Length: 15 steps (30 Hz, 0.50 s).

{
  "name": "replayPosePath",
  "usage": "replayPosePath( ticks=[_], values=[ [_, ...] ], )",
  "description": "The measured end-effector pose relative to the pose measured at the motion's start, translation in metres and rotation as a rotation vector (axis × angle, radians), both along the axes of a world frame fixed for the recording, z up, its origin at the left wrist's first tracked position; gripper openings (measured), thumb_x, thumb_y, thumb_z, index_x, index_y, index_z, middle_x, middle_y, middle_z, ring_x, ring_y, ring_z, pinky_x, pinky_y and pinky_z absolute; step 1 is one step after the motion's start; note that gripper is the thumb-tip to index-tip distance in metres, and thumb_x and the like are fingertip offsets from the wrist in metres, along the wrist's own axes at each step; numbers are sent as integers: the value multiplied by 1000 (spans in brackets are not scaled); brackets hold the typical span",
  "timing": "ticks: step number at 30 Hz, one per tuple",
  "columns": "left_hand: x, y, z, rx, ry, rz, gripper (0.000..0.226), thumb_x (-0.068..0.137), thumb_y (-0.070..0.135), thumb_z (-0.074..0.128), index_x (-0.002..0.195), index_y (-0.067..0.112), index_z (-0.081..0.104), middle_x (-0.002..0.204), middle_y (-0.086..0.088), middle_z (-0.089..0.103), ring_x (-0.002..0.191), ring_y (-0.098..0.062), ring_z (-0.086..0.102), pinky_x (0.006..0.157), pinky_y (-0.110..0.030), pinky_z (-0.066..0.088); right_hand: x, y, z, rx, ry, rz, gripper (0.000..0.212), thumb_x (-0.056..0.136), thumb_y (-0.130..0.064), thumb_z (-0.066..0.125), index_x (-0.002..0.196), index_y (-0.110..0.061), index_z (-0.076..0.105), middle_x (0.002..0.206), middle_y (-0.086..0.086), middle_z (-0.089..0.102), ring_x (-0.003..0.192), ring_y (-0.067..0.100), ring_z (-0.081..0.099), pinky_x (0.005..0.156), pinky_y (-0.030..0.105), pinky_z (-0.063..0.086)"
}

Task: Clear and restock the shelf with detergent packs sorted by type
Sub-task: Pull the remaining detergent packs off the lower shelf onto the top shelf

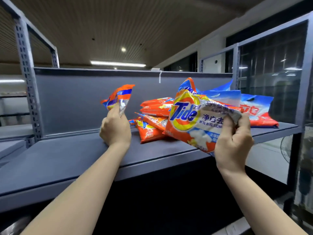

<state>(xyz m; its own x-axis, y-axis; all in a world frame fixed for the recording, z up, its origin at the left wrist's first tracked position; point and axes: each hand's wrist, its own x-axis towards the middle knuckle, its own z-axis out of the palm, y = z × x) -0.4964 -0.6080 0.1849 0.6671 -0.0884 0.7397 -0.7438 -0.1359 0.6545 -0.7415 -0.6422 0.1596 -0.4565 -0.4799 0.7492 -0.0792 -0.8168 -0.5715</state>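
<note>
My left hand (116,128) grips an orange detergent pack (118,97) by its lower end, holding it upright above the grey shelf board (67,156). My right hand (234,141) grips a larger orange Tide pack (188,116) by its right edge, tilted over the shelf's front. Behind it, a few orange packs (153,122) lie piled on the shelf. Blue-and-red packs (257,107) lie stacked at the shelf's right end.
A grey back panel (76,99) closes the shelf's rear. Perforated grey uprights (28,78) stand at the left, and a frame post (303,82) at the right. The lower level beneath the shelf is dark. A fan (286,148) shows at the far right.
</note>
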Motion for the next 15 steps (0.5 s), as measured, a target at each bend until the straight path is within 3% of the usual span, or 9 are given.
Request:
replayPosePath(
  ticks=[2,4,5,7,9,12,15],
  values=[
    [10,-26,10,106,35,31,25,95,17,43,112,15,60,109,-15,63,98,-40,54,69,-37,33,2,-19,11,0,-7,4,11,99,-15,48,96,-8,56,75,-9,55,66,-17,52,58,1,33],
    [18,-50,13,322,29,27,33,98,25,39,129,20,50,129,-12,53,110,-41,49,81,-44,38,3,-36,24,-12,-11,-7,11,99,-15,47,95,-10,55,73,-16,53,65,-13,52,57,3,34],
    [21,-63,12,475,19,23,42,100,33,33,141,26,37,143,-9,41,121,-42,42,93,-51,35,3,-44,30,-26,-16,-14,11,99,-15,47,94,-9,55,71,-16,51,64,-11,52,57,5,34],
    [22,-84,9,777,23,-8,51,100,44,21,150,35,10,159,-3,10,139,-44,18,107,-64,13,6,-63,44,-60,-32,-29,13,100,-15,45,92,-9,53,67,-15,48,60,-9,49,55,8,34],
    [19,-98,1,983,20,-115,50,102,38,14,151,33,2,160,0,-5,145,-37,-3,110,-64,1,14,-83,58,-110,-32,-79,19,100,-23,43,92,-9,54,65,-17,46,58,-1,46,55,15,33],
    [19,-106,-2,1036,105,-214,56,102,43,12,150,27,-11,159,-4,-13,143,-35,-19,112,-56,-10,38,-116,82,-191,-42,-155,30,98,-33,36,97,-9,54,72,-8,57,66,12,56,57,29,39],
    [42,-121,-11,1077,146,-223,63,95,57,12,148,36,-14,159,-6,-12,142,-35,-20,110,-61,-12,77,-153,103,-273,17,-213,9,95,-26,40,99,-20,44,87,15,67,80,31,61,68,36,43]
  ],
)
